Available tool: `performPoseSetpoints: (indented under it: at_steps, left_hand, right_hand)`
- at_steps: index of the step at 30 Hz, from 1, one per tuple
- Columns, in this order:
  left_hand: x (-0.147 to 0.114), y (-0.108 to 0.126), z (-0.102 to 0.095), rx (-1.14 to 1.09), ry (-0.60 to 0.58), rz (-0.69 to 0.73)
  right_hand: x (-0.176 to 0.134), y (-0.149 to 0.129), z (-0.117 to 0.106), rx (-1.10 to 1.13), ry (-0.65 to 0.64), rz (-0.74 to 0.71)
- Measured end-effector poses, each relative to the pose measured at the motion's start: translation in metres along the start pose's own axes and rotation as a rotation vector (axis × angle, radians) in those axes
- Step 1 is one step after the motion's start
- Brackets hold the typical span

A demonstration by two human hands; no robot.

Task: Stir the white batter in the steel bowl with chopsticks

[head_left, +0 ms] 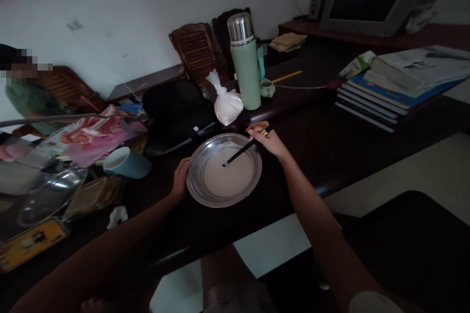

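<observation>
A round stainless steel bowl [201, 196] sits on the dark table, with a pale, milky mixture [229, 181] in its bottom. At the bowl's left side, my left hand [180, 175] grips the rim, its fingers curled against the edge and partly hidden. My right hand [265, 138] is closed around black chopsticks [240, 152] with gold bands near the top, above the bowl's right rim. Their silvery tips reach down into the mixture near its middle. Just behind the bowl stands a knotted clear plastic bag [228, 106] of white powder.
Behind the bag rises a green thermos [245, 68] beside a small green cup [267, 89]. To the left are a black bag [176, 112], a blue mug [128, 162], a phone [33, 243] and crumpled tissue [117, 216]. Stacked books [385, 90] lie right. Another person [33, 98] is far left.
</observation>
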State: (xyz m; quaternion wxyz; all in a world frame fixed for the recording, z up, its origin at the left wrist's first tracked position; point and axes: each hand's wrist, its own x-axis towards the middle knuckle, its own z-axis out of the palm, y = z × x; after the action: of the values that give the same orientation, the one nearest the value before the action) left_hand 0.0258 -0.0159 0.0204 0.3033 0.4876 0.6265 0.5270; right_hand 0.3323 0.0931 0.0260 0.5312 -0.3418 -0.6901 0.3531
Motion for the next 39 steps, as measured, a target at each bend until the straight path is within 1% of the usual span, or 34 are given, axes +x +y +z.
performPoseSetpoints:
  at_steps: [2,3,6,8,12,13,14,17,19,24,27,30,35,39]
  left_hand:
    - [0.001,-0.001,0.000,0.026,0.015,0.008]
    - [0.002,-0.001,0.001,0.040,0.025,0.007]
    - [0.003,-0.003,0.001,0.067,0.045,0.001]
    - [0.003,-0.003,0.001,0.069,0.042,0.013]
    - [0.002,-0.004,-0.001,0.081,-0.010,0.048]
    - [0.002,-0.004,-0.001,0.089,-0.019,0.050]
    - [0.002,-0.004,-0.002,0.099,-0.022,0.050]
    - [0.003,-0.004,-0.001,0.112,-0.014,0.050]
    - [0.003,-0.005,-0.001,0.106,-0.015,0.055]
    - [0.004,-0.008,-0.003,0.083,-0.029,0.051]
    - [0.004,-0.010,-0.003,0.067,-0.030,0.039]
    - [0.004,-0.010,-0.002,0.068,-0.007,0.033]
    - [0.004,-0.010,0.000,0.023,0.002,-0.001]
    - [0.006,-0.012,-0.001,0.024,-0.003,-0.011]
  right_hand:
    - [-0.001,-0.001,0.001,-0.011,-0.035,-0.014]
    - [-0.001,-0.001,0.001,-0.022,-0.030,-0.019]
    - [0.000,-0.001,0.000,-0.048,0.042,-0.018]
    - [0.000,-0.001,-0.002,-0.039,0.050,-0.014]
    - [-0.001,-0.004,-0.002,-0.025,-0.074,-0.009]
    - [-0.001,-0.005,-0.001,-0.030,-0.089,-0.010]
    - [-0.001,-0.004,0.000,-0.037,-0.086,-0.012]
    - [0.000,-0.002,-0.001,-0.058,-0.008,-0.005]
    - [0.000,-0.002,-0.003,-0.058,0.015,0.003]
    - [-0.001,-0.002,-0.002,-0.035,-0.075,-0.010]
    - [0.000,-0.001,0.000,-0.041,-0.032,-0.003]
    - [0.000,-0.001,-0.001,-0.031,0.000,0.024]
    - [-0.001,-0.003,0.001,-0.027,-0.084,-0.001]
    - [0.000,-0.003,0.000,-0.043,0.002,0.008]
